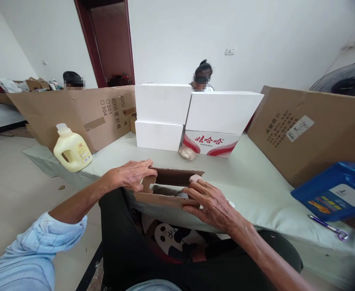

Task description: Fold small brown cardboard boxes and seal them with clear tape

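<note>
A small brown cardboard box [165,199] with its near wall facing me stands at the front edge of the cloth-covered table. Its top is open, and pale cloth shows through the middle. My left hand [135,174] is closed on the box's left end, at the cut-out side flap. At the right end, my right hand [209,200] grips the wall with its fingers bent over the rim. Something pale shows by its fingertips, too small to name. Part of a white object [231,203] peeks out from behind the right hand, mostly hidden.
White boxes [162,135] and a red-and-white printed carton [210,143] are stacked ahead, with a clear tape roll [187,153] before them. Large cardboard panels [104,117] flank the table [253,178]. A yellow jug [71,151] is left; a blue bottle [332,190] and purple-handled tool [327,226] are right. Two people sit beyond.
</note>
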A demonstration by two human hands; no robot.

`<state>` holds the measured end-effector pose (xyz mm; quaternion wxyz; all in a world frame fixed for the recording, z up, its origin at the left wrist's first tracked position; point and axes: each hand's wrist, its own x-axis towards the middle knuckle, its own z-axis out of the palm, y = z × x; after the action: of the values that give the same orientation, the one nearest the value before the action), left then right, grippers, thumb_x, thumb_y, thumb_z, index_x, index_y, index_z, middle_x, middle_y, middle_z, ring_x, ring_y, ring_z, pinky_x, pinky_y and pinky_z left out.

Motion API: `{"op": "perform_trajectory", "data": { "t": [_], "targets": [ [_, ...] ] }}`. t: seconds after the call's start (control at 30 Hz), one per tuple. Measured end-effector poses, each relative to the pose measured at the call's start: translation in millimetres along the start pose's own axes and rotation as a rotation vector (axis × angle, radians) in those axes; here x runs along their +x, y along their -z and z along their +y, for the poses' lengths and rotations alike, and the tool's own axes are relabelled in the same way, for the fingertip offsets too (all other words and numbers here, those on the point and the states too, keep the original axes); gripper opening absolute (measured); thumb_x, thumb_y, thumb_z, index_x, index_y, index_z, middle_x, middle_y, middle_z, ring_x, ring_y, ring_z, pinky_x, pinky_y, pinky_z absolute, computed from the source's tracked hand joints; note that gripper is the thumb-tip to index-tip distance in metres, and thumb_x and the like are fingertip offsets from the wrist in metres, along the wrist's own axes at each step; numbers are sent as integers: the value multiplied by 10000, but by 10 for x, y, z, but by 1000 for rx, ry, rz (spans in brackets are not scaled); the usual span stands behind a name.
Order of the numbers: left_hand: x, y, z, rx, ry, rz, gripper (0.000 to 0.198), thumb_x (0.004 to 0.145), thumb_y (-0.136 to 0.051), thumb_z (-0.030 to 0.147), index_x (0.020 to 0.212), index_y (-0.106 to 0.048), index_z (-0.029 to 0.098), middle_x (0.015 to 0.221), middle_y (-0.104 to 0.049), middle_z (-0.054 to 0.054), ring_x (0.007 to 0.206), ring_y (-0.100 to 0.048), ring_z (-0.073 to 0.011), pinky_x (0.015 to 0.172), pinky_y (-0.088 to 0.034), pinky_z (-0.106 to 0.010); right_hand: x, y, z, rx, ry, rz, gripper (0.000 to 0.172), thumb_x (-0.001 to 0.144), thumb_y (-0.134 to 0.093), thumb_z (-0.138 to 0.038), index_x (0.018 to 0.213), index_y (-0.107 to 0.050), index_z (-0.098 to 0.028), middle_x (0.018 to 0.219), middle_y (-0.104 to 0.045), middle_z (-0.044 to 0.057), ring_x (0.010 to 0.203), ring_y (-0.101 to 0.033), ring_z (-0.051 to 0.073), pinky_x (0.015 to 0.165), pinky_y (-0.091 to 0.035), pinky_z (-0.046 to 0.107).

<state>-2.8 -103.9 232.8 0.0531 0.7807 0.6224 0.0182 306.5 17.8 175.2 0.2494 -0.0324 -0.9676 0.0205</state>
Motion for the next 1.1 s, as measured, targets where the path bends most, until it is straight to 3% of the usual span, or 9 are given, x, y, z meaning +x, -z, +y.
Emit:
{"op": "perform_trajectory", "data": {
  "t": [0.17, 0.33, 0.53, 0.63, 0.7, 0.8, 0.93, 1.0, 1.1],
  "targets": [
    [-1, 81, -345, -369, -182, 0, 487, 648, -748, 117, 1094, -618, 262, 1140, -601, -18, 1001, -616, -212, 794, -513, -264, -237, -145, 119, 98, -178, 301, 467, 989, -747, -522, 1356, -632, -257, 1175, -707, 123, 1070, -684, 306, 906, -580, 433],
    [-17, -190, -418, -527, -130, 128, 436, 667, -803, 228, 1009, -533, 248, 1160, -607, -26, 1035, -586, -214, 878, -521, -315, -390, -365, 196, 196, -423, 509, 670, 897, -786, -668, 1391, -588, -261, 1114, -682, 89, 1043, -676, 306, 939, -575, 452],
    [-31, -652, -396, -768, 42, 412, 442, 635, -810, 308, 864, -438, 241, 907, -521, 47, 850, -501, -149, 863, -504, -297, -431, -463, 186, 266, -528, 705, 729, 856, -823, -661, 1397, -564, -246, 1114, -666, 82, 1047, -667, 305, 986, -559, 469],
    [20, -764, -382, -857, 79, 552, 476, 619, -824, 327, 835, -409, 243, 889, -517, 50, 823, -494, -135, 810, -491, -270, -425, -479, 206, 297, -572, 769, 699, 857, -838, -612, 1389, -571, -245, 1142, -678, 82, 1075, -665, 301, 1008, -547, 472],
    [83, -800, -361, -896, 108, 662, 514, 630, -856, 357, 820, -392, 245, 871, -525, 50, 805, -499, -132, 806, -491, -272, -411, -505, 222, 321, -609, 806, 705, 857, -841, -590, 1406, -560, -248, 1265, -683, 113, 1178, -654, 318, 1048, -531, 490],
    [191, -841, -320, -878, 200, 821, 532, 653, -886, 384, 825, -401, 247, 821, -500, 64, 766, -489, -126, 803, -488, -277, -401, -568, 248, 368, -686, 807, 783, 832, -853, -593, 1459, -534, -249, 1411, -663, 149, 1288, -626, 339, 1074, -529, 511],
    [296, -950, -275, -781, 319, 935, 467, 678, -877, 325, 889, -468, 247, 851, -552, 60, 805, -534, -143, 836, -481, -294, -486, -690, 324, 541, -875, 643, 820, 782, -854, -664, 1420, -625, -202, 1193, -755, 126, 1004, -718, 305, 849, -621, 445],
    [327, -1036, -259, -711, 360, 990, 445, 693, -873, 299, 920, -494, 249, 876, -580, 51, 826, -548, -156, 849, -484, -304, -566, -781, 368, 652, -914, 566, 801, 741, -863, -706, 1324, -705, -179, 1112, -778, 120, 928, -724, 300, 784, -624, 425],
    [355, -1197, -236, -651, 395, 1039, 434, 712, -876, 280, 982, -538, 250, 928, -638, 27, 878, -600, -184, 877, -510, -327, -689, -947, 385, 826, -900, 454, 690, 682, -888, -743, 1051, -807, -166, 1004, -803, 114, 906, -729, 309, 800, -620, 421]
  ]
}}
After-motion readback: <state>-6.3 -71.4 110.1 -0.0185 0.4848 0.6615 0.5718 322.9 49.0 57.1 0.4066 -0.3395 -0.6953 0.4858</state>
